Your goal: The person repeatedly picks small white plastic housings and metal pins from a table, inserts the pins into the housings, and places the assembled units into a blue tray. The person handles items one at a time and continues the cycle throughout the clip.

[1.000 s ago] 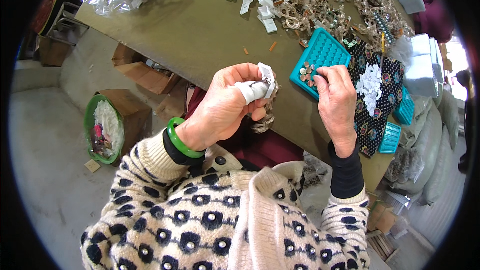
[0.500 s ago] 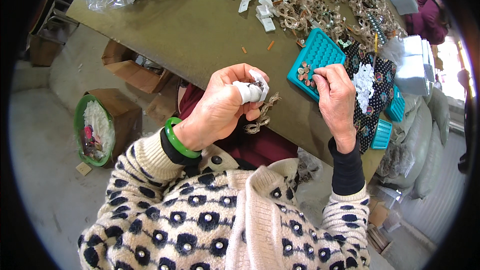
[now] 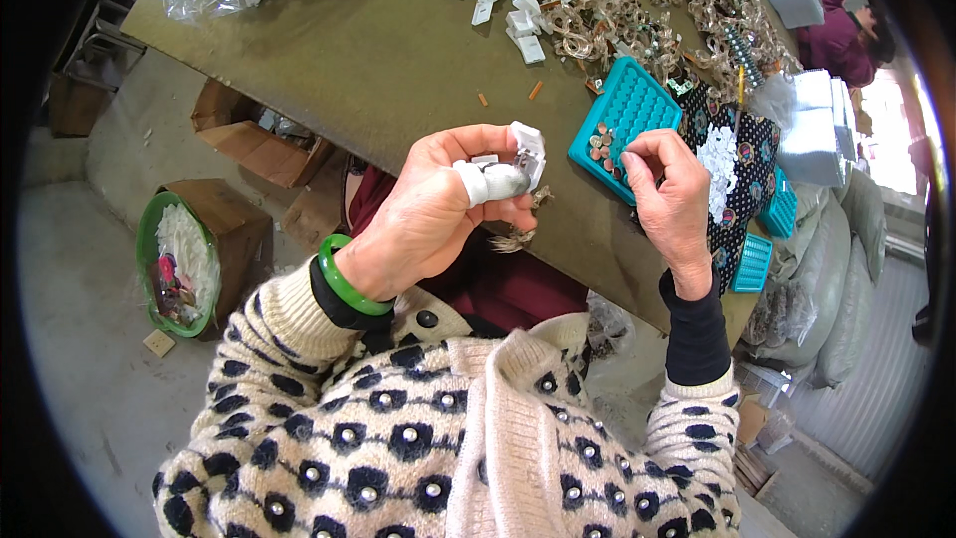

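Observation:
My left hand (image 3: 423, 189) grips a small white plastic case (image 3: 529, 144), its lid tilted up; white wrapping covers the thumb. Below those fingers hangs a bundle of thin clear-coated wire (image 3: 513, 238), partly hidden by the hand. To the right, my right hand (image 3: 669, 189) has thumb and forefinger pinched together at the edge of a teal tray (image 3: 629, 90) with rows of hollows. Anything between those fingertips is too small to make out. Several small round metallic discs (image 3: 601, 142) lie in the tray beside them.
White plastic cases (image 3: 528, 25) and tangled wires (image 3: 637, 15) are heaped at the back. A dark patterned cloth (image 3: 742, 189) bears white pieces (image 3: 717, 164), near smaller teal baskets (image 3: 752, 264). A green basin (image 3: 149, 239) and cardboard boxes stand left. Another person in maroon (image 3: 841, 40) is far right.
My left hand has turned the white case, so its raised lid now shows more fully. My right hand has shifted slightly at the tray, its fingers still pinched.

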`<state>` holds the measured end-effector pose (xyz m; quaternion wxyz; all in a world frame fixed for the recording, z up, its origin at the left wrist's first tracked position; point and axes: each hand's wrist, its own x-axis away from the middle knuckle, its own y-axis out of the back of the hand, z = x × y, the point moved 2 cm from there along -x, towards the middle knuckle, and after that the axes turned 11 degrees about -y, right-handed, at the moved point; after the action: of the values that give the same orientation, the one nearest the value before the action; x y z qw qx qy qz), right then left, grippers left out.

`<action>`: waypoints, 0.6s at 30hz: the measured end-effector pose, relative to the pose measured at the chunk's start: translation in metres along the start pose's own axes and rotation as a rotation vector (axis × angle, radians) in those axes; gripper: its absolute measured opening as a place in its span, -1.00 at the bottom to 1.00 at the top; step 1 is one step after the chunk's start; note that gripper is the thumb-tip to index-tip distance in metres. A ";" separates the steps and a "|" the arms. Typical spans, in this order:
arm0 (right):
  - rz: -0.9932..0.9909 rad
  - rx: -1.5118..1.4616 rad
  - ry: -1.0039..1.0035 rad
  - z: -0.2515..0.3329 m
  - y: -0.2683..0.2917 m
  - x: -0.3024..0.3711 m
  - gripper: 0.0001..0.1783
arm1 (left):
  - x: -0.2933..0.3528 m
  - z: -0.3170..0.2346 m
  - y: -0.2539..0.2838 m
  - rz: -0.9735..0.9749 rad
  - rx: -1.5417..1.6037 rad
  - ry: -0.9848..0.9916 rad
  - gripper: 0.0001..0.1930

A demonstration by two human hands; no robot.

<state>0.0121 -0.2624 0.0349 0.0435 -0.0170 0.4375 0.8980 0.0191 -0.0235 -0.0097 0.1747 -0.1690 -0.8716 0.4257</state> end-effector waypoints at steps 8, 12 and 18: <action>-0.026 0.109 0.161 0.005 -0.007 -0.016 -0.84 | -0.002 -0.005 -0.001 0.010 -0.005 -0.028 -0.70; 0.017 0.152 0.224 -0.003 -0.013 -0.017 -0.83 | -0.002 -0.003 -0.006 0.004 -0.046 -0.135 -0.72; -0.035 0.163 0.241 -0.004 -0.011 -0.015 -0.87 | -0.005 -0.002 -0.014 -0.035 -0.145 -0.130 -0.68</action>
<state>0.0279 -0.2596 0.0251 0.0076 -0.1290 0.5106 0.8500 0.0220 -0.0326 0.0014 0.1125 -0.1381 -0.9124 0.3685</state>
